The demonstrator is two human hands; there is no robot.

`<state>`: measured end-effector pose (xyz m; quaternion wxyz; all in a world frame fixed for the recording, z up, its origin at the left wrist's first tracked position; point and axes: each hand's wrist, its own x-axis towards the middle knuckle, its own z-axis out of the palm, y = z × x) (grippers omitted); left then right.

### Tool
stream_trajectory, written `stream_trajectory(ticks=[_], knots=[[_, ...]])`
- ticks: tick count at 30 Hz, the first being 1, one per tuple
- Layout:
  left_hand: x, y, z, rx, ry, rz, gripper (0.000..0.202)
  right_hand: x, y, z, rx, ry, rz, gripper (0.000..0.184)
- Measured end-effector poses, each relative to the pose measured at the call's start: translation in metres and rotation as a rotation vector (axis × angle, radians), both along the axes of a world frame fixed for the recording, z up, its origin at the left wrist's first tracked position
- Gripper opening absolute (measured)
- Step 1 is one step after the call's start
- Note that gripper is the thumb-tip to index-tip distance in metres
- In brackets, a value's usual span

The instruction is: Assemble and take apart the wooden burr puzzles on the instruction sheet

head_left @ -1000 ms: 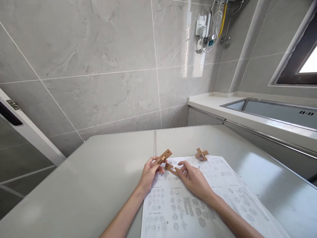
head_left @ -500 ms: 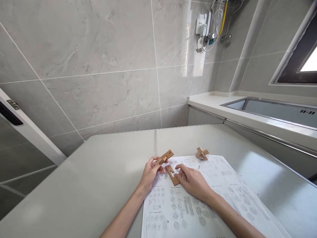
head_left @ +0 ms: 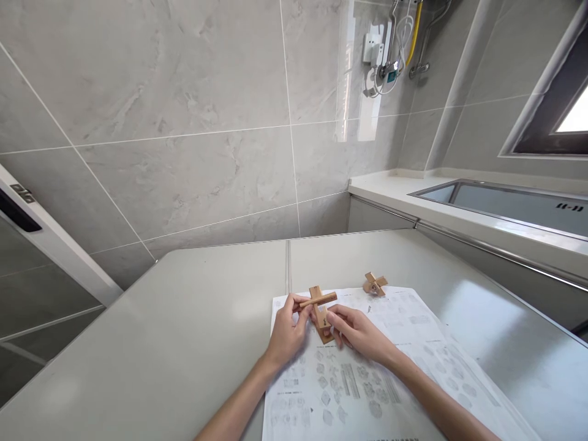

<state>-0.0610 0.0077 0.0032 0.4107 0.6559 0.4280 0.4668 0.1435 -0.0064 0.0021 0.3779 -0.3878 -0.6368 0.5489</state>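
Note:
Over the printed sheet, I hold two crossed wooden puzzle pieces (head_left: 324, 316) between both hands. My left hand (head_left: 287, 331) pinches the left end of the crossing bar (head_left: 328, 298). With thumb and fingers, my right hand (head_left: 361, 331) grips the lower end of the upright numbered piece. Just beneath lies a flat wooden piece (head_left: 326, 339), mostly covered by the held pair. Farther back on the right, a joined cluster of wooden pieces (head_left: 375, 284) rests at the sheet's top edge.
The instruction sheet (head_left: 340, 422), printed with small drawings, lies on the pale glossy table (head_left: 184, 343). A tiled wall (head_left: 206, 184) stands behind. On the right are a counter (head_left: 386, 184) with a sink (head_left: 514, 205); a door frame (head_left: 59, 233) is at left.
My left hand has moved right and turned the crossed pieces upright. My right hand has taken hold of their lower end, above the notched flat piece.

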Motion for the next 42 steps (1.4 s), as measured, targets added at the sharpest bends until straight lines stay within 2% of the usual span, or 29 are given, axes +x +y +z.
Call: stream_trajectory(ticks=[7,14,19,24,32,42], knots=[[0.002,-0.005,-0.002,0.179,0.173,-0.029,0.015,-0.002,-0.002,-0.005,0.016,-0.037,0.051,0.047],[0.002,-0.005,0.001,0.174,0.121,0.019,0.014,0.001,-0.004,0.003,-0.040,-0.081,0.126,0.045],[0.005,-0.003,-0.003,0.168,0.148,0.121,0.014,0.003,-0.005,0.008,-0.047,-0.096,0.133,0.048],[0.007,-0.003,-0.006,0.164,0.179,0.146,0.013,0.002,-0.004,0.011,-0.027,-0.040,0.128,0.051],[0.002,-0.001,-0.001,0.219,0.238,0.119,0.013,0.006,-0.002,0.007,-0.036,-0.002,0.182,0.051],[0.008,-0.006,-0.007,0.203,0.261,0.204,0.012,0.004,-0.004,0.003,-0.023,-0.023,0.107,0.054]])
